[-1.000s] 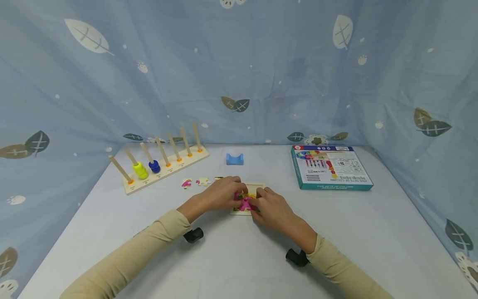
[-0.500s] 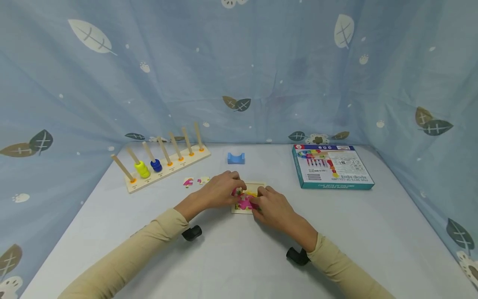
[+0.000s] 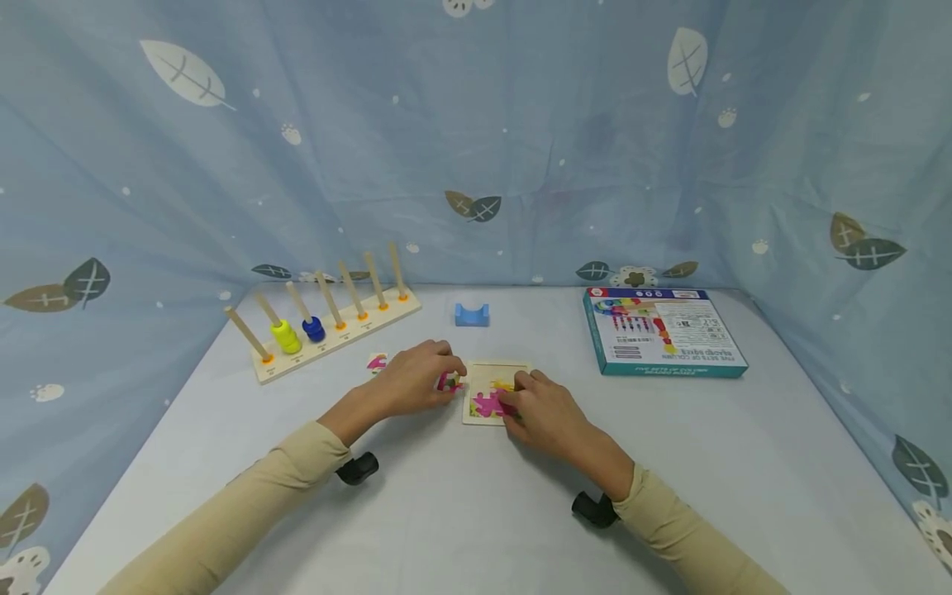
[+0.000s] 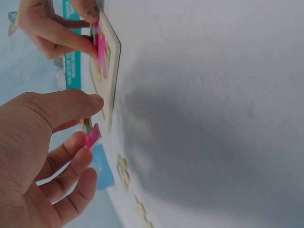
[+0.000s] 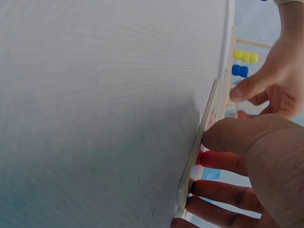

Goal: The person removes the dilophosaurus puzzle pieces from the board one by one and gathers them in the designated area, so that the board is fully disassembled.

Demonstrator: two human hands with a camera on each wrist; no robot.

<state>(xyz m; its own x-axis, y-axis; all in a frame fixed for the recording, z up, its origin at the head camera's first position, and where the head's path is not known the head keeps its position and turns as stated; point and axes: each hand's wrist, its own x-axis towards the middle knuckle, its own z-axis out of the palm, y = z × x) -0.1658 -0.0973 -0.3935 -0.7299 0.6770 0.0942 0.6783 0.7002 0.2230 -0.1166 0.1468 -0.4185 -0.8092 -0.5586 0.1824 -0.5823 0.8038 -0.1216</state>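
Observation:
My left hand (image 3: 411, 380) pinches a small pink and green jigsaw piece (image 4: 93, 136) between thumb and fingers, just left of the puzzle tray. This shallow wooden puzzle tray (image 3: 487, 370) lies flat on the table, with joined pink and yellow pieces (image 3: 487, 405) along its near part. Bare wood shows at the tray's far side. My right hand (image 3: 546, 413) rests at the tray's right side, thumb and index fingertips on the pink pieces. It covers the tray's right edge in the head view. A loose pink piece (image 3: 377, 361) lies beyond the left wrist.
A wooden peg rack (image 3: 349, 330) with yellow beads (image 3: 285, 336) and blue beads (image 3: 313, 329) stands at the back left. Behind the tray sits a blue cradle-shaped block (image 3: 472, 316). A flat teal box (image 3: 664, 333) lies at the back right. More loose pieces (image 4: 123, 172) show in the left wrist view.
My left hand has drawn back left off the tray, carrying a pink and green jigsaw piece. More of the tray's left side shows. The right hand stays in place.

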